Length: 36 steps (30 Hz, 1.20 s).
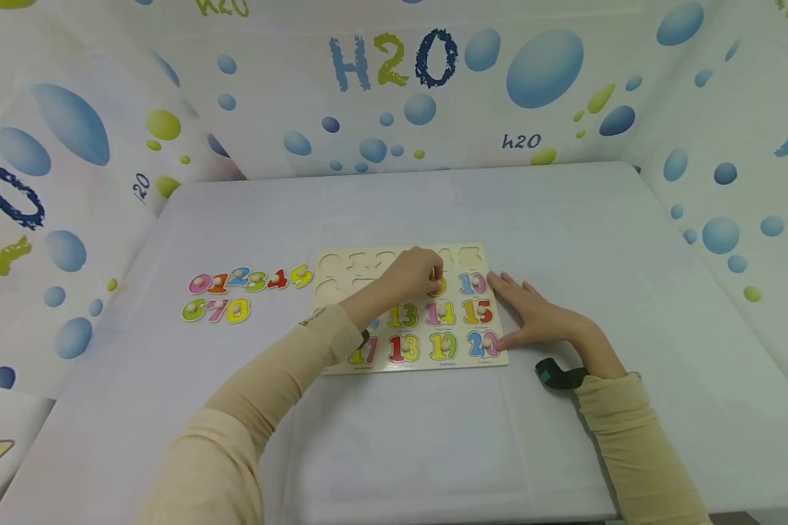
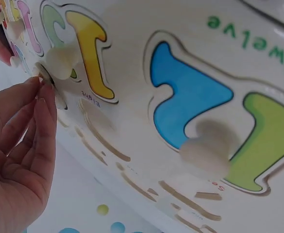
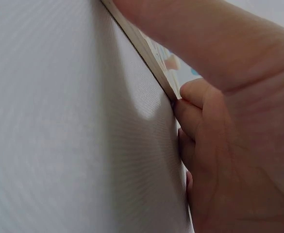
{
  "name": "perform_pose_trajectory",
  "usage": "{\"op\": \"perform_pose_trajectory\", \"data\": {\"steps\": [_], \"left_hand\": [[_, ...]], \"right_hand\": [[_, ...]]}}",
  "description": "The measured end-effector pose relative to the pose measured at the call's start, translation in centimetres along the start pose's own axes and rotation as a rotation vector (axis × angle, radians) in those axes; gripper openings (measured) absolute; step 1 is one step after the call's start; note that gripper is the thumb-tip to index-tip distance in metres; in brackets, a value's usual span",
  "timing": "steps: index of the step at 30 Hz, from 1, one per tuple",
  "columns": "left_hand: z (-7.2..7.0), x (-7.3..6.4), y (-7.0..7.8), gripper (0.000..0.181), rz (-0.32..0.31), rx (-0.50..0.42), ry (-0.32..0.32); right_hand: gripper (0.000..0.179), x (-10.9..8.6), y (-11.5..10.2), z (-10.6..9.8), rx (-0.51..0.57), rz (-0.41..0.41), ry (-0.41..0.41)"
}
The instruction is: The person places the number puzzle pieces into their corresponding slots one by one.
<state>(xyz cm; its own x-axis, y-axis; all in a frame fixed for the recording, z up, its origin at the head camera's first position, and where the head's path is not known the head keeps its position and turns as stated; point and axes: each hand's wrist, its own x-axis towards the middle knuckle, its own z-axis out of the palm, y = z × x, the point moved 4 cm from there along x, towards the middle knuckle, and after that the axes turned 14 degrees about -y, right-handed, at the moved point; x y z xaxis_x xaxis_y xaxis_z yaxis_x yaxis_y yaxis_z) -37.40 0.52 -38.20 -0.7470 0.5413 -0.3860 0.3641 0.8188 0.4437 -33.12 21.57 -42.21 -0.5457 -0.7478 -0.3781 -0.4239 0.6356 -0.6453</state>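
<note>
Flatly, in the head view, a pale wooden board [image 1: 427,364] lies on a white cloth [image 1: 400,437]. Its top row shows bare, shallow hollows, while the lower rows carry bright, black-outlined numbers with small pale knobs: a blue and pink 10 [image 1: 473,284], a pink and yellow 14 [image 1: 441,314], a red 15 [image 1: 478,312] and, in the bottom right corner, a blue and pink 20 [image 1: 484,343]. The left hand [image 1: 403,277] pinches a yellow piece [image 1: 438,287] just left of the 10. The right hand [image 1: 540,313] spreads wide at the board's right edge, holding nothing. Left of the board lie loose pieces [image 1: 218,310], 0 to 5 above and 6 to 8 below.

From the left wrist, the thumb and fingertips close narrowly on the knob of that piece, seen nearly edge-on and tilted; whether it sits fully in its hollow I cannot tell. Nearby is an upside-down 12 [image 2: 190,97], blue and green, its round knob blurred.

At the right wrist, the fingertips touch the board's thin, pale, layered-looking edge, and the thumb stretches along it.
</note>
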Motion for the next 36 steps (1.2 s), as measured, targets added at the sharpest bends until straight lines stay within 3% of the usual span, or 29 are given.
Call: {"op": "perform_pose_trajectory", "data": {"steps": [12, 15, 19, 22, 25, 28, 32, 34, 36], "left_hand": [[0.1, 0.0, -0.2, 0.005, -0.003, 0.032, -0.040], [0.0, -0.4, -0.4, 0.018, 0.011, -0.021, -0.055], [-1.4, -2.0, -1.6, 0.035, 0.092, -0.176, -0.055], [-2.9, -4.6, -3.7, 0.034, 0.156, -0.367, -0.049], [-4.0, -8.1, -7.1, 0.032, 0.145, -0.532, -0.024], [-4.5, -12.5, -11.7, 0.033, 0.022, -0.622, 0.042], [-3.8, -18.6, -18.0, 0.038, -0.210, -0.695, 0.125], [-3.0, -21.0, -20.4, 0.042, -0.299, -0.781, 0.143], [-2.1, -22.6, -22.1, 0.045, -0.337, -0.890, 0.146]], "right_hand": [[0.116, 0.2, -0.1, -0.1, 0.002, -0.018, 0.004], [0.117, 0.2, 0.0, 0.0, -0.003, -0.009, 0.002], [0.117, 0.1, -0.1, 0.0, -0.004, -0.001, -0.001], [0.116, 0.2, -0.2, 0.0, 0.000, -0.004, 0.003], [0.116, 0.3, -0.2, 0.1, 0.003, -0.001, 0.003], [0.116, 0.3, -0.2, 0.2, 0.004, 0.006, 0.004], [0.118, 0.3, -0.1, 0.1, 0.002, 0.008, 0.005], [0.118, 0.3, 0.0, 0.1, 0.002, 0.009, 0.003], [0.119, 0.2, 0.1, 0.1, 0.005, 0.021, -0.001]]}}
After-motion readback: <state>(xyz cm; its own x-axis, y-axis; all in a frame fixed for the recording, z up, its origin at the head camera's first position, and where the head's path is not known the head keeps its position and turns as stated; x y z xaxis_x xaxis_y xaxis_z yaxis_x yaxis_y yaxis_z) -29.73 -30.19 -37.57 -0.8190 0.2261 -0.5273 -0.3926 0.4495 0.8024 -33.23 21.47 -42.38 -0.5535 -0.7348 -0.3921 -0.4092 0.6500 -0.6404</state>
